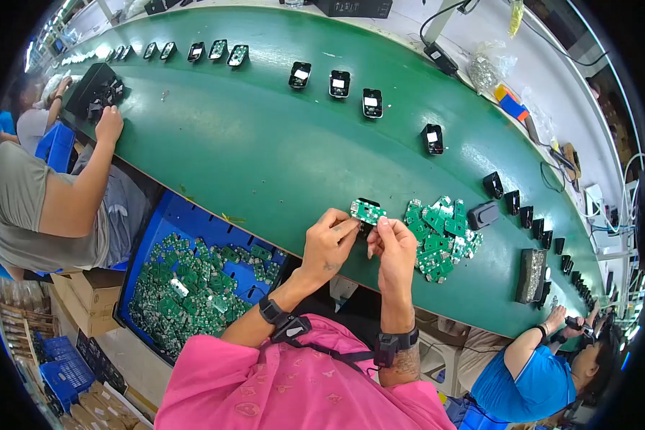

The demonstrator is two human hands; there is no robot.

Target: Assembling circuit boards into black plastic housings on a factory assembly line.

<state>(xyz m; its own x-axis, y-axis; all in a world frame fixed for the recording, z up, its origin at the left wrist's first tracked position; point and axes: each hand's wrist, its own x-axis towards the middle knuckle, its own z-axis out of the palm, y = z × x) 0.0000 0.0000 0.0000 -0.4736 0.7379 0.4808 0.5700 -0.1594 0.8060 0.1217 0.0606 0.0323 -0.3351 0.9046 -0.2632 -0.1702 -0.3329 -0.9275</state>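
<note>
Above the near edge of the green bench, a small green circuit board [366, 211] is gripped between my two hands. My left hand [330, 244] has its fingers bent in at the board's left side. The thumb of my right hand [396, 251] presses at the board's right end. Something black, perhaps a housing, shows just behind and below the board; its shape is mostly covered by my fingers. Right of my right hand lies a loose pile of green circuit boards [437, 240]. A dark grey case [484, 215] sits at the pile's right side.
Black housings [371, 103] stand in a row along the bench [229, 136]. A blue bin [166, 215] of circuit boards is at lower left. One co-worker [57, 193] sits left by a black box [93, 89], another [530, 373] right. A foam block [530, 276] lies rightward.
</note>
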